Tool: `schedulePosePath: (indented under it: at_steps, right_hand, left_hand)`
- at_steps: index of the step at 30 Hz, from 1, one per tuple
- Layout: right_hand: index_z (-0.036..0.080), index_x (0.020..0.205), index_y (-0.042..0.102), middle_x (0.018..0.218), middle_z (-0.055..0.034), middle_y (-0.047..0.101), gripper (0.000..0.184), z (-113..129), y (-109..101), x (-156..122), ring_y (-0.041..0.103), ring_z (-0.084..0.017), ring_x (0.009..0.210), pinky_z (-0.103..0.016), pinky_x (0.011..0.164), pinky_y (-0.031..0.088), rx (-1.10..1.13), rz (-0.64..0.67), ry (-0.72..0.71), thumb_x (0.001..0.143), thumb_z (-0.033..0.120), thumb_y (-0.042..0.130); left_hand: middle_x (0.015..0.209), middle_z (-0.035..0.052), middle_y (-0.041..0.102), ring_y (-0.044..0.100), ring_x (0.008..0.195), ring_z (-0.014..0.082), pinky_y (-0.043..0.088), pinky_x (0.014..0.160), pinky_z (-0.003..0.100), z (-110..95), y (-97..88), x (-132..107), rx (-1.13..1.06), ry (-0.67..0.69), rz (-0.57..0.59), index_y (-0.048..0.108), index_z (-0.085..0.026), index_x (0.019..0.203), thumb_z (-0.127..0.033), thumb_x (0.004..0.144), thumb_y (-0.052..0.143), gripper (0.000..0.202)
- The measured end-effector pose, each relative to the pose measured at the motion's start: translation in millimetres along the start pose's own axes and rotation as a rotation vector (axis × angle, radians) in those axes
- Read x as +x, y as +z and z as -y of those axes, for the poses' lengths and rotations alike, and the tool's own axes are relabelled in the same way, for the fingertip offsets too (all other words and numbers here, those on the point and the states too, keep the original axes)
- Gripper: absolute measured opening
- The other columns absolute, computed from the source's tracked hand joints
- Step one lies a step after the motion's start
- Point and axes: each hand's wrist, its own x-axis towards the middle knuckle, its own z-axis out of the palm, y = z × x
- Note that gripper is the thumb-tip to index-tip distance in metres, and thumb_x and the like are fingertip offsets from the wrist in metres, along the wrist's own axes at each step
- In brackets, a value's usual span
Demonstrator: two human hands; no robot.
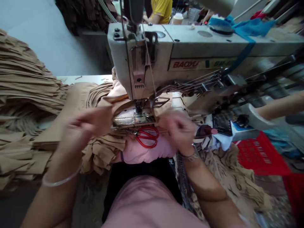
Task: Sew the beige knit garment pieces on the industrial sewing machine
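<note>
My left hand (79, 128), blurred by motion, is closed on a piece of tan fabric (102, 120) just left of the sewing machine (144, 63). From there the cloth curves toward the presser foot (138, 107). On the other side of the needle plate (127, 117), my right hand (179, 129) is curled with its fingertips at the tan cloth (163, 109); motion smears it too. Red-handled thread snips (147, 136) lie on pink cloth in front of the plate, between my hands.
Stacks of tan fabric pieces (26, 76) fill the left side. A bunch of tan pieces (102, 150) hangs at the front edge. At right are a phone (222, 125), a red bag (261, 155) and heaped tan cloth. Another person's arm (282, 104) reaches in there; a person in yellow (162, 11) is behind.
</note>
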Motion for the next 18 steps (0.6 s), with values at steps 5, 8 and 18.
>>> schedulePosePath:
  at_steps: [5,8,18]
  right_hand:
    - [0.011,0.139,0.055,0.132,-0.0188,0.061,0.046,-7,10,12,0.054,-0.028,0.125,-0.049,0.107,0.049,-0.577,0.481,-0.466,0.094,0.019,0.056]
    - [0.012,0.137,0.056,0.127,-0.018,0.063,0.043,-19,-3,14,0.056,-0.026,0.121,-0.047,0.102,0.052,-0.665,0.437,-0.555,0.094,0.01,0.051]
    - [0.01,0.13,0.059,0.137,-0.0155,0.06,0.034,-6,13,10,0.055,-0.027,0.124,-0.045,0.103,0.05,-0.711,0.419,-0.622,0.097,0.018,0.05]
  left_hand:
    - [0.113,0.015,0.066,0.064,0.102,0.027,0.054,0.085,0.043,-1,48.5,6,0.416,0.408,0.128,0.064,-0.02,0.13,-0.027,0.095,0.06,0.035]
    - [0.106,0.013,0.067,0.064,0.096,0.0245,0.052,0.08,0.039,2,55.6,3,0.568,0.513,0.054,0.064,-0.019,0.127,-0.018,0.1,0.05,0.031]
    - [0.136,0.0152,0.059,0.057,0.121,0.0255,0.049,0.1,0.04,-8,59.0,-2,0.507,0.566,0.148,0.057,-0.011,0.132,-0.015,0.102,0.046,0.033]
